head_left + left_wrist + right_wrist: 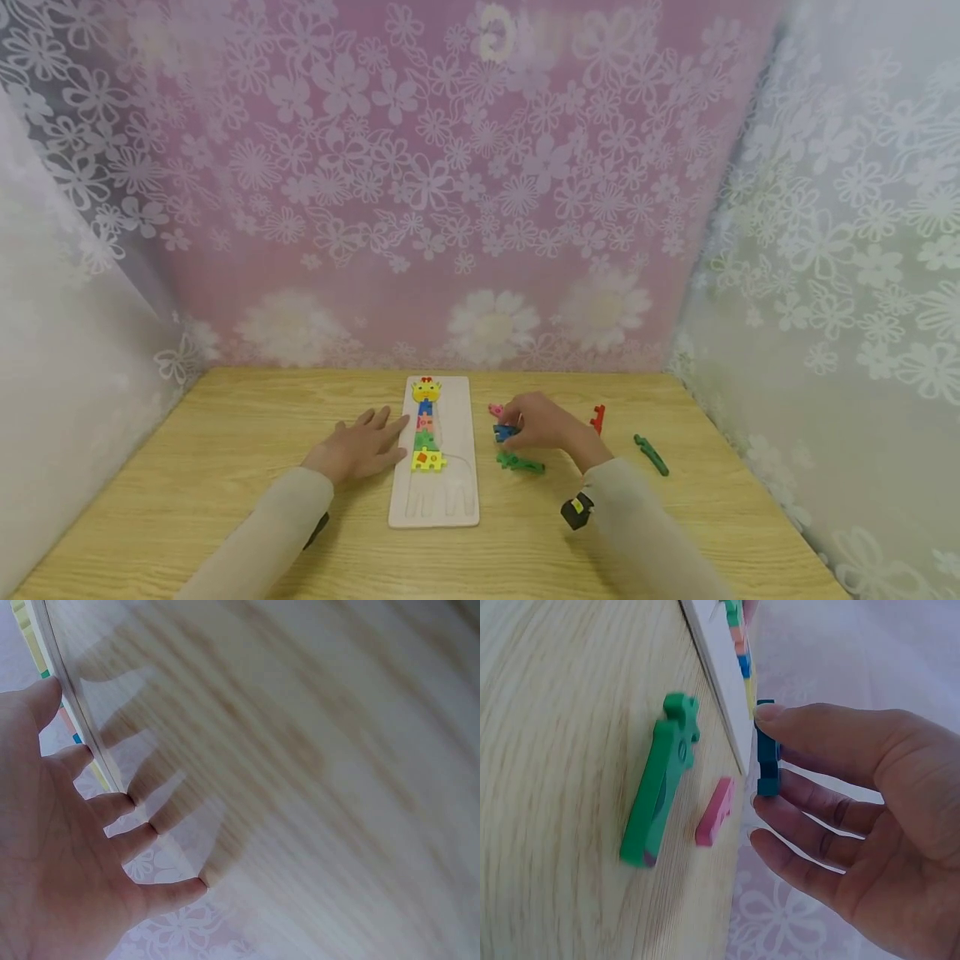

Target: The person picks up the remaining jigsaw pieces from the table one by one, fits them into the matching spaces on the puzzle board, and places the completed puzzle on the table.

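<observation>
My right hand (542,422) pinches a blue puzzle piece (767,750) between thumb and fingers, held over the table. Beside it lie a green puzzle piece (658,780) and a smaller pink puzzle piece (715,811). At centre is a pale giraffe puzzle board (442,517), its yellow head piece (427,391) at the top. Blue, pink and green neck pieces run below that, down to a yellow body piece (428,461). Bare leg-shaped recesses show at the board's lower end. My left hand (358,448) has its fingers spread, thumb and fingertips at the board's left edge.
Farther right on the wooden table (555,550) lie a red puzzle piece (597,418) and a long dark green piece (651,454). Flower-patterned curtains (450,192) stand behind the table and along both sides.
</observation>
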{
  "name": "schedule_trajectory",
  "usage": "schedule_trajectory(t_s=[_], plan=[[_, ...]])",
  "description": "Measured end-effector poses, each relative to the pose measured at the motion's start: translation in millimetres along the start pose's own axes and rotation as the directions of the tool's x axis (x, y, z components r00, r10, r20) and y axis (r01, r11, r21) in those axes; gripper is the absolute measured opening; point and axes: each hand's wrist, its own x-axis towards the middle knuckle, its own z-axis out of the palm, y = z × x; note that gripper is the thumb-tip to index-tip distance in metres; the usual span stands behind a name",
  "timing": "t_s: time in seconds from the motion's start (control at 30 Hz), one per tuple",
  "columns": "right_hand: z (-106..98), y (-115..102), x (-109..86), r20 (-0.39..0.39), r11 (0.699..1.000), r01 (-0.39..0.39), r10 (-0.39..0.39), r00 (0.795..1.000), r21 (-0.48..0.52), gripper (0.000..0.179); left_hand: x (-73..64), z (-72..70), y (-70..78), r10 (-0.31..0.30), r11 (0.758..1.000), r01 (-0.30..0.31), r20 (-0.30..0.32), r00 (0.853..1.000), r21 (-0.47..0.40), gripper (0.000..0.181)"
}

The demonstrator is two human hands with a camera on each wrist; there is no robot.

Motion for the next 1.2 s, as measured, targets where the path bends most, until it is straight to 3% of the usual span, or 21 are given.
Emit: schedule_trajectory(t_s=[0.37,0.9,1.2], plan=[[12,-17,9.0,0.016,0.996,0.086,-0.086,0.996,-0.021,0.026,0.3,0.9,-0.1,-0.014,1.000,0.015,0.021,1.000,-0.018,0.070],[20,-43,22.3,0.065,0.999,0.019,-0.017,0.998,-0.029,0.025,-1.1,-4.6,1.4,-0.002,1.000,0.002,-0.001,1.000,-0.026,0.069],[28,-51,29.5,0.078,0.998,0.054,-0.050,0.996,-0.045,0.024,-1.6,-3.0,1.2,-0.019,1.000,0.019,0.013,1.000,-0.009,0.068]])
